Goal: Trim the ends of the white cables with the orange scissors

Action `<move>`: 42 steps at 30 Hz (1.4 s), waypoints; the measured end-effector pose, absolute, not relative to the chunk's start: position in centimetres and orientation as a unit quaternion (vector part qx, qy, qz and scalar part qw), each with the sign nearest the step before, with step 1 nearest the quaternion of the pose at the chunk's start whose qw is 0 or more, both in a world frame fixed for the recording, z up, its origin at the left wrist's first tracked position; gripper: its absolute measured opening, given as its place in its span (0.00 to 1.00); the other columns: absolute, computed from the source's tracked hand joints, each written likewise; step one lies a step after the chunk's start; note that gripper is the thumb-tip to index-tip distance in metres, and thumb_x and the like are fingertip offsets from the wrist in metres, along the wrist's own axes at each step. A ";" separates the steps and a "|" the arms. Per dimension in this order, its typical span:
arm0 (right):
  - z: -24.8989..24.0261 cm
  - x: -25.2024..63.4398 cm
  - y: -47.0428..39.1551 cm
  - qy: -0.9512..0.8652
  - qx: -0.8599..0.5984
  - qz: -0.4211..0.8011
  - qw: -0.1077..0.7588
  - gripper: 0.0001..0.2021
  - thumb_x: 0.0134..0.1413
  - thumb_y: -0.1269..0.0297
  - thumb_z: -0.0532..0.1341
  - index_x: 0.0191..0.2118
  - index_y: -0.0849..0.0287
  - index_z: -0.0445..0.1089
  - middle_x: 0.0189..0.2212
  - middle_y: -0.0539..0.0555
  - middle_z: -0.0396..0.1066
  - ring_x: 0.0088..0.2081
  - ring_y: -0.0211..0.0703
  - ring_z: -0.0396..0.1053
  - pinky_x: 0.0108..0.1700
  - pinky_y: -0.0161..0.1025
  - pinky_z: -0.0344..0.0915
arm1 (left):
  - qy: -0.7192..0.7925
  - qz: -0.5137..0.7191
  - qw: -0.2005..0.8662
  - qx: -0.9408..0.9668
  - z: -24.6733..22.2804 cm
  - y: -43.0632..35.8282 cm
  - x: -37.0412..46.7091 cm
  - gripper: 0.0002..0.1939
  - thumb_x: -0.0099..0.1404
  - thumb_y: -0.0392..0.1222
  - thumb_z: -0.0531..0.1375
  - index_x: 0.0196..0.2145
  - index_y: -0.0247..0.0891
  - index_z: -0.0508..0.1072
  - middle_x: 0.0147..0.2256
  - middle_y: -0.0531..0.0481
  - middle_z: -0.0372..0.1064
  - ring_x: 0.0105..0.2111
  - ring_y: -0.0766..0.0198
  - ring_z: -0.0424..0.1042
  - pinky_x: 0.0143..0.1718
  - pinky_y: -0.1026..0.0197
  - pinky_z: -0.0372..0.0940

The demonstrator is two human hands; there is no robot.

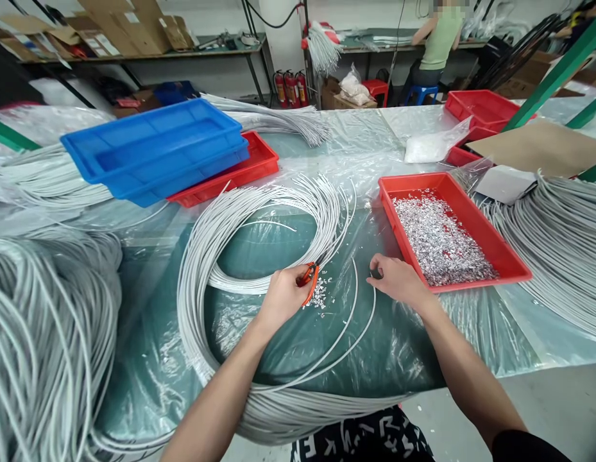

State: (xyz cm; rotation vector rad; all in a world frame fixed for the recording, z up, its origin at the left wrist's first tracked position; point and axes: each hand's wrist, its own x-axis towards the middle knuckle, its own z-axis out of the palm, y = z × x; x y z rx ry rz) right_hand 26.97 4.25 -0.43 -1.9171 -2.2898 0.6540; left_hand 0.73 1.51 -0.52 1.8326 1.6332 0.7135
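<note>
My left hand (283, 298) is closed around orange-handled pliers (313, 283), whose dark jaws point away from me above a small pile of metal bits (319, 294). My right hand (396, 279) pinches the end of a thin white cable (367, 327), and something small and dark shows at its fingertips. A second loose cable end stands between the two hands. Both cables curve back to a large coil of white cables (194, 289), which lies around the left hand on the plastic-covered table (148, 321).
A red tray (509, 273) full of small shiny metal pieces is just right of my right hand. Blue trays (153, 147) rest on another red tray (266, 160). Thick cable bundles lie left (47, 321) and right (557, 244). Farther off, a person (442, 42) sits on a stool.
</note>
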 end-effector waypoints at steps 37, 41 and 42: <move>-3.2 22.0 4.2 -0.745 -0.633 0.158 0.142 0.04 0.53 0.67 0.60 0.28 0.57 0.67 0.30 0.53 0.75 0.34 0.45 0.70 0.35 0.39 0.59 | 0.574 0.308 0.292 0.700 0.3 0.8 1.3 0.18 0.65 0.50 0.57 0.24 0.34 0.68 0.21 0.56 0.54 0.23 0.70 0.51 0.24 0.68 0.51; -2.5 22.7 3.9 -0.703 -0.597 0.265 0.284 0.06 0.51 0.64 0.61 0.26 0.57 0.65 0.23 0.48 0.70 0.25 0.38 0.65 0.30 0.36 0.58 | 0.570 0.320 0.289 0.699 0.2 0.8 1.3 0.18 0.65 0.49 0.57 0.23 0.34 0.67 0.21 0.56 0.53 0.22 0.70 0.51 0.24 0.68 0.51; -2.3 22.8 3.7 -0.688 -0.568 0.296 0.340 0.07 0.52 0.62 0.61 0.27 0.57 0.64 0.23 0.48 0.70 0.25 0.38 0.65 0.30 0.36 0.59 | 0.570 0.321 0.287 0.700 0.2 0.8 1.3 0.18 0.65 0.49 0.57 0.23 0.34 0.67 0.21 0.56 0.52 0.22 0.70 0.50 0.24 0.68 0.51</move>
